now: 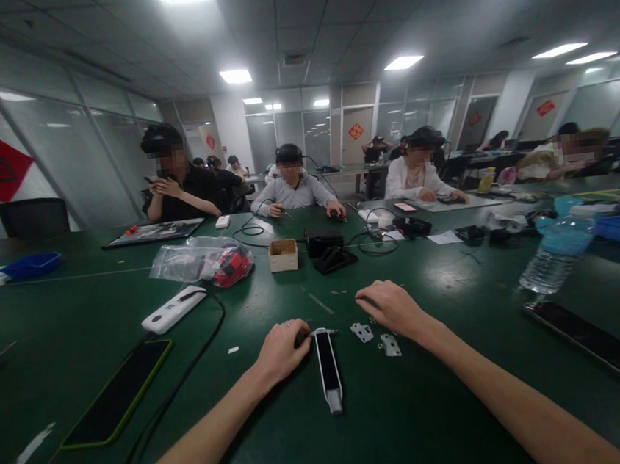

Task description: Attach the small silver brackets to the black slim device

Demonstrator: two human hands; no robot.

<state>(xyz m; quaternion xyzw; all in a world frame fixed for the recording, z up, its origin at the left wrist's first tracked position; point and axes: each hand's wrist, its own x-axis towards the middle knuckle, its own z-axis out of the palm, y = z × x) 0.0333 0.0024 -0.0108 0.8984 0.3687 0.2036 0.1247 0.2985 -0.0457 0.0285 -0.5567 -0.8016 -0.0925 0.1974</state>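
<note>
My left hand (pixel 283 349) is closed around a dark-handled tool (pixel 302 336) whose thin shaft points right; my fingers hide part of it. The shaft crosses the top end of a slim white device with a black face (pixel 328 366), which lies lengthwise in front of me. My right hand (pixel 392 307) is above the table to the right, fingers curved and apart, nothing visible in them. Just below it are two small metal plates, a left plate (pixel 361 332) and a right plate (pixel 391 345), with tiny metal pieces (pixel 373 320) beside them.
A green-edged phone (pixel 119 394) and a white power strip (pixel 175 310) with a black cable lie left. A small box (pixel 283 255) and a plastic bag (pixel 202 262) stand farther back. At right are a water bottle (pixel 556 254) and a dark phone (pixel 602 344). Several people sit opposite.
</note>
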